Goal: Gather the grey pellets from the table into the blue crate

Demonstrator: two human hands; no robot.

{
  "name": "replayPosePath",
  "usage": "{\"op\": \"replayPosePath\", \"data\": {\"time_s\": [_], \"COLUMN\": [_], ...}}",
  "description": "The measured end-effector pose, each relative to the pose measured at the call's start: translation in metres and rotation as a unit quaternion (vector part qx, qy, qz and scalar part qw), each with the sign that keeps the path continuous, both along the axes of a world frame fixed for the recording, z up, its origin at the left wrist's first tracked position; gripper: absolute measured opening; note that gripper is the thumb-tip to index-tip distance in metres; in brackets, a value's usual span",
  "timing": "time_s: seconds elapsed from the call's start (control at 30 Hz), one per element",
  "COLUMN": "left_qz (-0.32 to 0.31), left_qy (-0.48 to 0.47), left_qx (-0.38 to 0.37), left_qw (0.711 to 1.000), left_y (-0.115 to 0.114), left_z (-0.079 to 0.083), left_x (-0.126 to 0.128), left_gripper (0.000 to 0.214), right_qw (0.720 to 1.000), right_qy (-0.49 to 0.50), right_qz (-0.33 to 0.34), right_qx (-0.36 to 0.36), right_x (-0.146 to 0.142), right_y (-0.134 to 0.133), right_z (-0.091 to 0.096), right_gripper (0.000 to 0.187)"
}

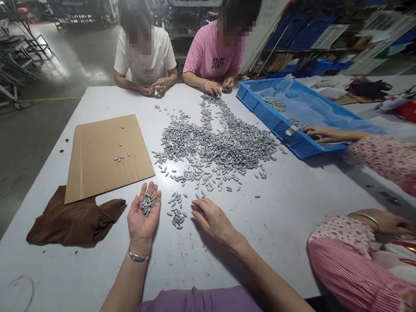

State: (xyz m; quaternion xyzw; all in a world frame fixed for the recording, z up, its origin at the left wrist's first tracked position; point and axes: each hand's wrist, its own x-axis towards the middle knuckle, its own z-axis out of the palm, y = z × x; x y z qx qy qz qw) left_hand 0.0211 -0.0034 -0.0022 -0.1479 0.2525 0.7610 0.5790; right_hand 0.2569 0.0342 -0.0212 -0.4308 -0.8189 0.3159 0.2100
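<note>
My left hand (144,212) is palm up, its fingers stretched, with a heap of small grey spindle-shaped pieces (148,203) resting in the palm. Over the table, my right hand (216,219) hovers or rests with thumb and forefinger apart; nothing shows between them. A few pieces lie just beyond its fingertips. Between both hands sits a small cluster of the same pieces (177,212). Farther out, a large spread pile of them (227,145) covers the middle of the white table (260,242).
At left lie a cardboard sheet (104,160) with a few pieces on it and a brown cloth (71,221). A blue crate (269,117) stands at right, with a co-worker's hand (328,133) reaching in. Two co-workers sit opposite; another person's sleeve (351,260) is at near right.
</note>
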Motion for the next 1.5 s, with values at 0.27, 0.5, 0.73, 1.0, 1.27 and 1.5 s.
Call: {"op": "replayPosePath", "data": {"time_s": [0.27,0.5,0.73,1.0,1.27,1.5], "left_qz": [-0.023,-0.005,-0.011,-0.050,-0.224,-0.294], "left_qy": [-0.012,-0.021,-0.030,0.004,0.265,0.306], "left_qx": [0.041,0.021,0.004,-0.032,-0.045,-0.065], "left_qw": [0.999,1.000,0.999,0.998,0.937,0.903], "left_y": [-0.001,0.001,0.001,0.002,-0.007,-0.011], "left_z": [-0.005,-0.011,-0.013,-0.011,-0.005,-0.004], "left_x": [0.000,-0.004,-0.002,-0.001,0.026,0.038], "left_gripper": [0.055,0.055,0.053,0.031,0.029,0.042], "right_qw": [0.999,0.999,0.994,0.999,0.853,0.813], "right_qy": [-0.031,-0.035,-0.097,-0.054,0.280,0.329], "right_qz": [0.004,0.025,0.018,-0.006,-0.073,-0.069], "right_qx": [-0.013,0.013,0.043,-0.008,-0.434,-0.475], "right_x": [-0.007,-0.025,-0.053,-0.056,-0.042,-0.040], "right_y": [0.003,0.020,0.039,0.041,0.016,0.006], "right_z": [0.004,0.001,-0.004,0.006,0.029,0.032], "right_gripper": [0.022,0.023,0.016,0.013,0.031,0.032]}}
